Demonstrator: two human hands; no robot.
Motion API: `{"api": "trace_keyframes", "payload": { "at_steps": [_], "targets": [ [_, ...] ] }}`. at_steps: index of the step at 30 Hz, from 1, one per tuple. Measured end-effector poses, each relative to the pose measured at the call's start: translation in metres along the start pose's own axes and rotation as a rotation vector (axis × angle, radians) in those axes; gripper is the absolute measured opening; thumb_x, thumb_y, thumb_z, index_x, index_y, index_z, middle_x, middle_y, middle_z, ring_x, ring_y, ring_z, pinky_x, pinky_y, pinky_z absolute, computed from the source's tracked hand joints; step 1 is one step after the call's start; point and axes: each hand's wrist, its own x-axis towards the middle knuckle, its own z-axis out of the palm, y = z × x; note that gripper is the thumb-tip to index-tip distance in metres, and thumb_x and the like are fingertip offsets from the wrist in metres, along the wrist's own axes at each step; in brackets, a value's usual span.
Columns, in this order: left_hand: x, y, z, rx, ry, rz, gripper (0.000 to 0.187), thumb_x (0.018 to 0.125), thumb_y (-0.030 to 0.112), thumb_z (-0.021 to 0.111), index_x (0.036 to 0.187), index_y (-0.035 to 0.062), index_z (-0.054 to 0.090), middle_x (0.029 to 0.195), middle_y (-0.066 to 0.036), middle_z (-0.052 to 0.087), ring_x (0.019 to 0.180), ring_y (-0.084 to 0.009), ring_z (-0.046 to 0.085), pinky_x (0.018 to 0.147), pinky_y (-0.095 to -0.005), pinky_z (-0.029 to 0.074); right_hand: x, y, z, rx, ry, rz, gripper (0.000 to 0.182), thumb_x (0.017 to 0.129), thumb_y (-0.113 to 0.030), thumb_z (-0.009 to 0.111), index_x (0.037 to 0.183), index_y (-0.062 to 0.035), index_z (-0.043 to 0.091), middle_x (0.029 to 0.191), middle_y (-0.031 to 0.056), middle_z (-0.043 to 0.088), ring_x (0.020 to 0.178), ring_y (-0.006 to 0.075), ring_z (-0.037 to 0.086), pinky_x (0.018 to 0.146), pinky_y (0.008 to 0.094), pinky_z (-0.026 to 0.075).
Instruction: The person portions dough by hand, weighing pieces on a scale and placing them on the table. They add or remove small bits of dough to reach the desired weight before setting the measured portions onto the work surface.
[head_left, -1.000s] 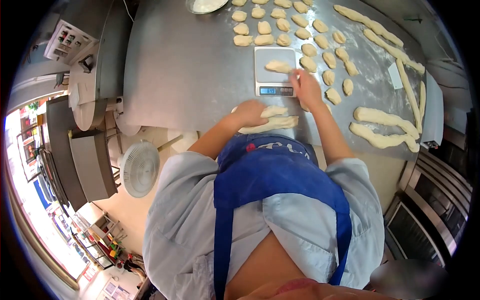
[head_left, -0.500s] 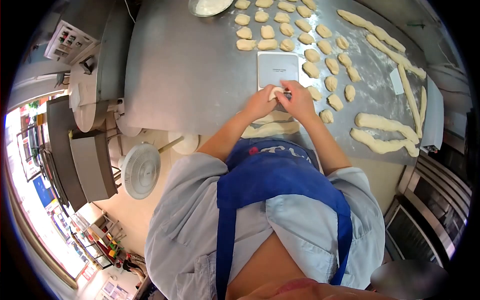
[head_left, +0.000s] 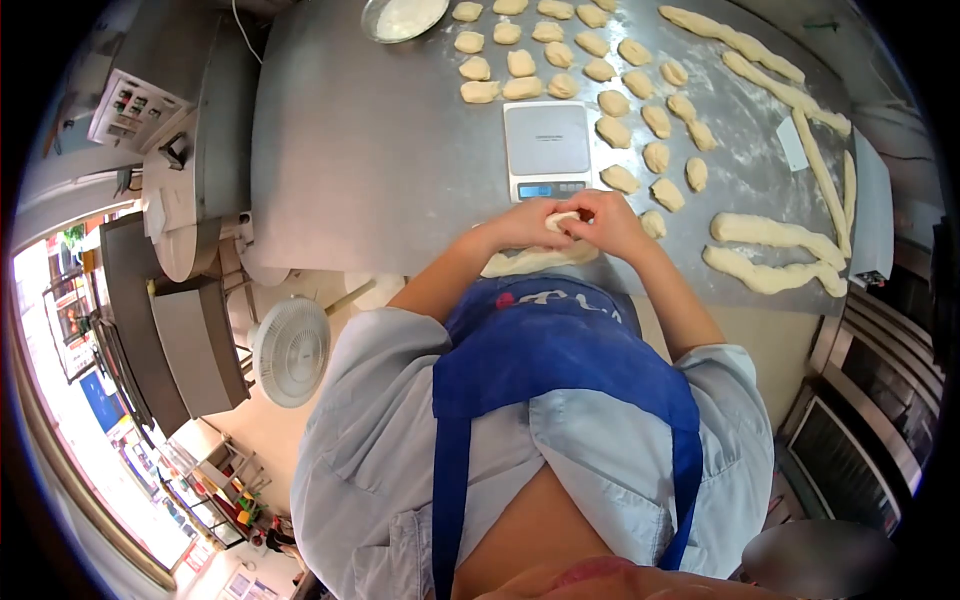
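Note:
My left hand (head_left: 525, 224) and my right hand (head_left: 608, 222) meet near the table's front edge, fingers closed on a pale dough piece (head_left: 562, 222) between them. Just beyond them lies a white kitchen scale (head_left: 548, 140) with a lit display and no dough on its plate. A long dough strip (head_left: 535, 262) rests between my hands and my blue apron. To the right of the scale, the nearest small dough piece (head_left: 652, 224) lies beside my right hand.
Rows of small dough pieces (head_left: 520, 63) cover the metal table (head_left: 370, 150) behind and right of the scale. Long dough ropes (head_left: 775, 232) lie at the right. A bowl of flour (head_left: 404, 18) stands at the back. A fan (head_left: 291, 351) is at lower left.
Both hands have come back from the scale toward my body with the dough piece. The scale's display now shows.

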Motion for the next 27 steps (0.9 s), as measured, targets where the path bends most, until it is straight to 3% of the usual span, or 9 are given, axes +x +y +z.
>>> {"api": "trace_keyframes", "payload": {
  "at_steps": [5,8,11,15,17,19,20,22,27],
  "targets": [
    [0.005,0.018,0.022,0.343,0.341,0.227,0.042,0.085,0.025,0.071,0.118,0.0027,0.059,0.107,-0.014,0.069,0.097,-0.0332,0.067,0.085,-0.0422,0.052,-0.007,0.008,-0.004,0.248,0.089,0.189,0.017,0.078,-0.017,0.075,0.091,-0.0049,0.075,0.075,0.0056,0.069,0.064,0.0136,0.062,0.062,0.0276,0.050],
    [0.016,0.008,0.010,0.591,0.249,0.101,0.032,0.090,0.027,0.064,0.112,0.0037,0.061,0.104,-0.015,0.068,0.097,-0.0350,0.065,0.083,-0.0435,0.052,-0.010,0.012,-0.010,0.347,0.097,0.279,0.018,0.078,-0.015,0.076,0.089,-0.0013,0.075,0.072,0.0040,0.069,0.063,0.0087,0.060,0.060,0.0247,0.048],
    [0.034,-0.001,-0.025,1.087,-0.004,0.383,0.035,0.090,0.029,0.063,0.115,0.0049,0.058,0.099,-0.016,0.066,0.093,-0.0331,0.065,0.079,-0.0421,0.052,-0.013,-0.005,-0.005,0.334,0.093,0.277,0.015,0.079,-0.012,0.077,0.087,0.0000,0.074,0.071,0.0019,0.069,0.063,0.0051,0.058,0.058,0.0216,0.047],
    [0.051,0.018,-0.025,1.169,0.471,0.274,0.045,0.080,0.031,0.070,0.114,0.0047,0.057,0.098,-0.015,0.064,0.093,-0.0317,0.063,0.081,-0.0418,0.051,-0.015,-0.087,-0.002,0.523,0.029,0.111,0.014,0.080,-0.011,0.079,0.086,0.0000,0.074,0.075,0.0014,0.070,0.066,0.0040,0.059,0.060,0.0196,0.047],
    [0.056,0.035,-0.024,1.093,0.646,0.228,0.046,0.078,0.032,0.073,0.110,0.0041,0.058,0.099,-0.015,0.064,0.095,-0.0319,0.062,0.083,-0.0428,0.050,-0.006,-0.052,0.008,0.485,0.223,0.117,0.019,0.079,-0.015,0.080,0.088,0.0002,0.074,0.076,0.0021,0.070,0.065,0.0058,0.060,0.060,0.0210,0.047],
    [0.048,0.034,-0.023,1.332,0.849,0.579,0.045,0.077,0.036,0.075,0.105,0.0042,0.059,0.103,-0.014,0.063,0.098,-0.0325,0.061,0.086,-0.0448,0.048,0.002,-0.018,0.000,0.494,0.470,0.144,0.023,0.080,-0.019,0.080,0.092,-0.0004,0.076,0.081,0.0047,0.073,0.068,0.0086,0.064,0.061,0.0237,0.049],
    [0.041,0.027,-0.017,1.328,0.844,0.579,0.045,0.077,0.036,0.075,0.105,0.0042,0.059,0.103,-0.014,0.063,0.098,-0.0325,0.061,0.086,-0.0448,0.048,0.004,0.027,0.007,0.588,0.525,0.193,0.024,0.082,-0.022,0.078,0.093,-0.0004,0.075,0.083,0.0083,0.074,0.069,0.0090,0.065,0.062,0.0261,0.051],
    [0.021,0.002,0.003,1.026,0.264,0.300,0.044,0.079,0.037,0.075,0.105,0.0044,0.060,0.104,-0.016,0.062,0.099,-0.0334,0.060,0.085,-0.0456,0.048,-0.010,0.062,0.003,0.294,0.439,0.381,0.025,0.084,-0.024,0.074,0.093,-0.0015,0.075,0.083,0.0113,0.074,0.067,0.0148,0.067,0.064,0.0298,0.053],
    [0.007,-0.045,0.036,0.885,0.334,0.088,0.036,0.083,0.032,0.072,0.102,0.0043,0.061,0.104,-0.016,0.062,0.100,-0.0344,0.060,0.085,-0.0452,0.048,-0.031,0.074,0.048,0.001,0.345,0.311,0.024,0.084,-0.025,0.072,0.090,-0.0030,0.076,0.082,0.0132,0.072,0.070,0.0250,0.069,0.067,0.0335,0.053]
  ]
}}
